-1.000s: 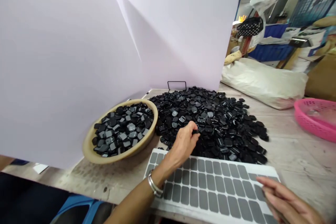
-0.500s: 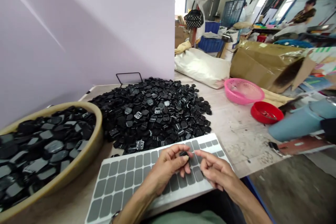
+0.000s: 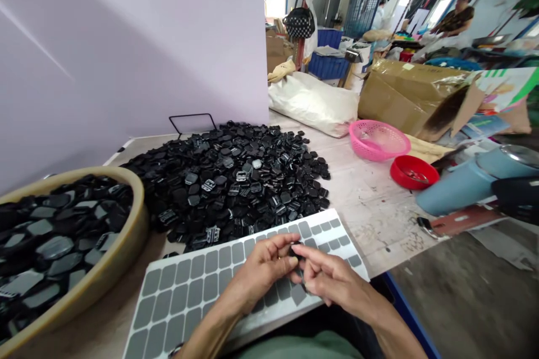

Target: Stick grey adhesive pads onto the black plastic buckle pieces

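My left hand (image 3: pixel 269 261) pinches a small black piece (image 3: pixel 296 250) between thumb and fingers, above a white sheet (image 3: pixel 236 322) of grey rounded stickers. My right hand (image 3: pixel 332 275) is closed beside it, its index fingertip touching the black piece. What its curled fingers hold, if anything, is hidden. One grey sticker (image 3: pixel 298 295) lies askew below the hands. Behind the sheet spreads a large pile of black plastic pieces (image 3: pixel 236 174).
A round tan tub (image 3: pixel 141 207) full of black and grey pieces stands at left. At right are a pink basket (image 3: pixel 377 143), a red bowl (image 3: pixel 412 173), a blue tumbler (image 3: pixel 458 188) and a cardboard box (image 3: pixel 404 95). A person (image 3: pixel 458 17) is in the background.
My right hand has moved left to the black piece, and its index fingertip now touches it. The view has shifted slightly, and a grey sticker now appears askew below the hands.
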A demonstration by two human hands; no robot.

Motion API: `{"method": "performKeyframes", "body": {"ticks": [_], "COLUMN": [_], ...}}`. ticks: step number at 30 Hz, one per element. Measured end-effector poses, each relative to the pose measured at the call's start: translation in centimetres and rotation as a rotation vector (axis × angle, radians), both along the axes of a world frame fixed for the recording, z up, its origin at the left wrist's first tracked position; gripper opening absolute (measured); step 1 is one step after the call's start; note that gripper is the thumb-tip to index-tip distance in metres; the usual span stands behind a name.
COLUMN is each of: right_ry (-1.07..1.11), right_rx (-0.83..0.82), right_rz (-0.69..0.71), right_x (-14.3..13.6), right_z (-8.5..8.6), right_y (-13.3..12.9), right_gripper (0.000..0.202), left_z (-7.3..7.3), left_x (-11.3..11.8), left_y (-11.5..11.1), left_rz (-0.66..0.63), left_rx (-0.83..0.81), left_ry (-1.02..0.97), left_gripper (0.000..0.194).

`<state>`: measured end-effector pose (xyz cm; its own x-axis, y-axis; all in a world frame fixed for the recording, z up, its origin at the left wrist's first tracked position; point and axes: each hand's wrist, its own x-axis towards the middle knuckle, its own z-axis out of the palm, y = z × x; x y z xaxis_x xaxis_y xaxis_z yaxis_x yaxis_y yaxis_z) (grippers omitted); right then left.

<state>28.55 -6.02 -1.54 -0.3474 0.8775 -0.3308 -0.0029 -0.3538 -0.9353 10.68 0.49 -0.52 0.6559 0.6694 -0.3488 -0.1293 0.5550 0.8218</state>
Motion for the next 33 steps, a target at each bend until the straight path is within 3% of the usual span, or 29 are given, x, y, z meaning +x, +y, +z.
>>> {"method": "performKeyframes", "body": {"ticks": [4, 7, 12, 18, 33], "right_ry": [-0.042, -0.08, -0.455, -0.696, -0.768], "right_rx": [0.017, 0.101, 0.44, 0.739, 0.786], "right_rz": [0.023, -0.085, -0.341, -0.33, -0.269], "right_x": [-0.2, 0.0, 0.1, -0.7, 0.0], "right_z": [0.7, 1.2, 1.2, 0.3, -0.3], "right_y": [0.0, 0.0, 0.0, 0.1, -0.7], "right_gripper": [0.055, 0.047, 0.031, 0.025, 0.023], "left_z": [-0.5, -0.6, -0.6, -0.3, -0.9], "left_x": [0.4, 0.5, 0.7, 0.9, 1.9], "left_y": [-0.2, -0.1, -0.2, -0.6, -1.1], "left_rz": [0.017, 0.049, 0.091, 0.092, 0.042], "left_rx": [0.066, 0.066, 0.013, -0.009, 0.015], "left_ry": [0.02, 0.0, -0.042, -0.053, -0.027], "left_gripper": [0.047, 0.04, 0.04, 0.043, 0.035]}}
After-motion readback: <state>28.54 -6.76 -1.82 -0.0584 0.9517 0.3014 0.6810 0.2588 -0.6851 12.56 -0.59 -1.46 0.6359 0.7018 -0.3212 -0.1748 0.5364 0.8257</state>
